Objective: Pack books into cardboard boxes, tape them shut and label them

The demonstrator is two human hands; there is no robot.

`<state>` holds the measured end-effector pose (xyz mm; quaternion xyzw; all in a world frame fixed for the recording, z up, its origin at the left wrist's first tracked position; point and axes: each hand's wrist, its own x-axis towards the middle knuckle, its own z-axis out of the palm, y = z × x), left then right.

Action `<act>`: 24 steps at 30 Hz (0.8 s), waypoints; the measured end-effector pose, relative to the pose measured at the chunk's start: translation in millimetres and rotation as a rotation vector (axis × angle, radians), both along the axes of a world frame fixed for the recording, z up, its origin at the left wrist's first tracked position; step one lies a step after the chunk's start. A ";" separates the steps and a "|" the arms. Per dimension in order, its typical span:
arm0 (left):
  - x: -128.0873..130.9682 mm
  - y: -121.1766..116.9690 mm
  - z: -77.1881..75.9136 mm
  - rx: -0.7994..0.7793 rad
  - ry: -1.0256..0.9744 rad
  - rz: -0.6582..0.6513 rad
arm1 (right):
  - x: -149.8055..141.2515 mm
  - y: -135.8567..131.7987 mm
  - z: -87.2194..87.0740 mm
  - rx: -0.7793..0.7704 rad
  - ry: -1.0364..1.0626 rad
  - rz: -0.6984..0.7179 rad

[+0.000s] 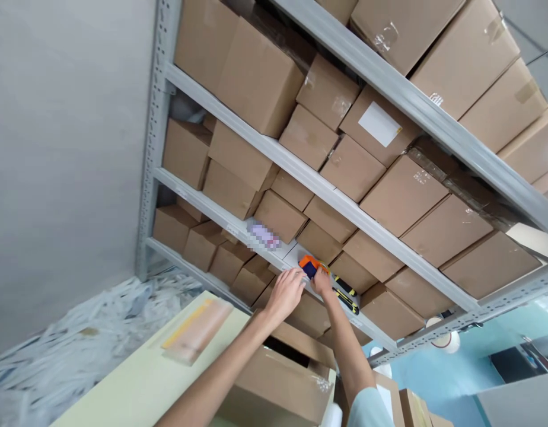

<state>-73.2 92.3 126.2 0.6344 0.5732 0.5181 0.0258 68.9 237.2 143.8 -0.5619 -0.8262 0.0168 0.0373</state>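
An orange and dark-blue tool [308, 267], its exact kind too small to make out, is at a shelf of the grey metal rack. My right hand [321, 281] is closed on its right side. Just to the left, my left hand [286, 292] reaches up beside it with fingers stretched and slightly bent; no held thing shows in it. Two black-and-yellow utility knives lie on the same shelf right of my right hand, an upper knife [345, 285] and a lower knife [346, 301]. Farther left on that shelf is a blurred-out purple-and-white item [264, 235].
Cardboard boxes [260, 74] fill the rack's levels. A pale yellow tabletop [136, 367] in front bears a flat pack with a yellow edge [196, 329]. An open carton [274, 385] stands below my arms. White crumpled material [100, 326] is heaped at the left wall.
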 end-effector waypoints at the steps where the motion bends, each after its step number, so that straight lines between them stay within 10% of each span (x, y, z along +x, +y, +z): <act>1: -1.5 -5.0 -3.9 -0.018 -0.015 0.003 | 0.9 1.5 -1.2 -0.011 0.014 -0.013; 8: -2.1 -37.8 -17.7 -0.103 -0.251 -0.054 | 15.8 -14.6 10.4 -0.075 0.218 0.026; 15: 5.0 -100.1 2.0 -0.051 -0.531 -0.175 | 21.3 -155.7 11.2 -0.335 1.205 0.192; 24: -2.5 -152.3 19.2 -0.025 -0.519 -0.179 | 10.0 -249.4 26.0 -0.364 1.309 0.105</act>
